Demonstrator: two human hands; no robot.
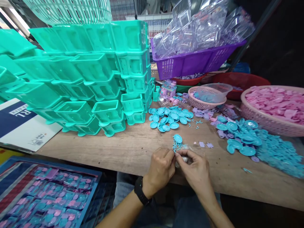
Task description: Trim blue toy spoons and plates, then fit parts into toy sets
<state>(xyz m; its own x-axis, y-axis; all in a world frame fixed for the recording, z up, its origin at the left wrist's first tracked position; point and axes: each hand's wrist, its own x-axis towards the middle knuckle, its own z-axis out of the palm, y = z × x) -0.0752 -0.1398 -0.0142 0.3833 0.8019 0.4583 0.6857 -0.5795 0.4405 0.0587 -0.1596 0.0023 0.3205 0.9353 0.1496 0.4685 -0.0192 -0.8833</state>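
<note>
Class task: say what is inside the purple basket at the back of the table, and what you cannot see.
The purple basket holds a heap of clear plastic blister shells rising above its rim. Whatever lies beneath them is hidden by the wall and the heap.

Stacked teal tubs (95, 79), purple basket (190, 61) of clear blisters, pink basket (266, 122), wooden table (133, 148).

Head view, down over near table (133, 148)

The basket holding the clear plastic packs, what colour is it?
Purple basket, seen in the head view.
</note>
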